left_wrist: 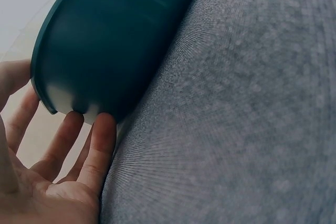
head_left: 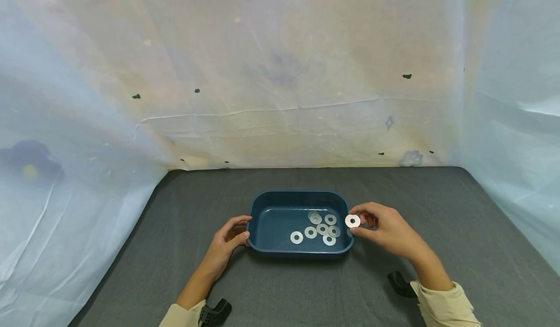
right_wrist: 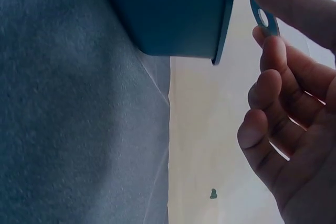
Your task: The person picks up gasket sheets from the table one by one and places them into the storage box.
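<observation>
In the head view a dark blue rectangular tub (head_left: pixel 280 220) with rounded corners stands on the grey cloth. Several flat metal washers (head_left: pixel 296 237) lie inside it, mostly toward its right half, some overlapping. My right hand (head_left: pixel 385 225) pinches one washer (head_left: pixel 352 221) between thumb and fingertips, at the tub's right rim. From the right wrist, that pinched washer (right_wrist: pixel 264 18) shows nearly edge-on, beside the tub wall (right_wrist: pixel 173 19). At the tub's left end, my left hand (head_left: pixel 223 247) rests its fingertips on the rim and outer wall; the left wrist view shows fairly straight fingers (left_wrist: pixel 100 150) touching the wall.
Grey cloth (head_left: pixel 183 205) covers the table under the tub. Pale patterned sheets (head_left: pixel 284 74) hang behind and at both sides of the table. Black wrist devices (head_left: pixel 214 312) sit by both cuffs.
</observation>
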### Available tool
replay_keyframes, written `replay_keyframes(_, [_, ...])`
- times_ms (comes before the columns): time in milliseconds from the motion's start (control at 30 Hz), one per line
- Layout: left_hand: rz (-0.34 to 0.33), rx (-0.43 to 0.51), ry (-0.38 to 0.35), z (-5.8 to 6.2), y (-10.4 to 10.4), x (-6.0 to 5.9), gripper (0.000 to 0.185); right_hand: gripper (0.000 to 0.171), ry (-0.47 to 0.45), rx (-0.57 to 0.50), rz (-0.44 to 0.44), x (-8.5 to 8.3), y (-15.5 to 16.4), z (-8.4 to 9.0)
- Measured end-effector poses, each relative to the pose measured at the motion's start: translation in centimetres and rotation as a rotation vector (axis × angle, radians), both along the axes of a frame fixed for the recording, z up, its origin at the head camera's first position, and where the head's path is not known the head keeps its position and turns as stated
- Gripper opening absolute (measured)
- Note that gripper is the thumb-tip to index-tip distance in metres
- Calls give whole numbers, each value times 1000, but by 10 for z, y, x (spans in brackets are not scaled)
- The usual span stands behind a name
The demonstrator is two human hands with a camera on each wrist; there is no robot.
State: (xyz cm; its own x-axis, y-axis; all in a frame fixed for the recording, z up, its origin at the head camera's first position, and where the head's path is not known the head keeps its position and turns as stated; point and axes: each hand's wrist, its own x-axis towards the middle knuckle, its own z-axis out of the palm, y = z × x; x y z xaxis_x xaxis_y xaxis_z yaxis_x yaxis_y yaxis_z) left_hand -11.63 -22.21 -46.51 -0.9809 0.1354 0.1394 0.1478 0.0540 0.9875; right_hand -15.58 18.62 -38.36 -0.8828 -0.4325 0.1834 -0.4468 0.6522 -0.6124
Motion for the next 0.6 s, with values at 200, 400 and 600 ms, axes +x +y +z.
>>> replay_keyframes(200, [15, 2, -13, 0, 1, 0, 41, 32, -4, 3, 16, 1, -6, -2])
replay_keyframes(400, [9, 2, -13, -1, 0, 0, 41, 31, -7, 3, 32, 2, -12, -3])
replay_keyframes(600, [4, -3, -7, -1, -1, -1, 41, 31, 5, 3, 41, 4, -18, -2])
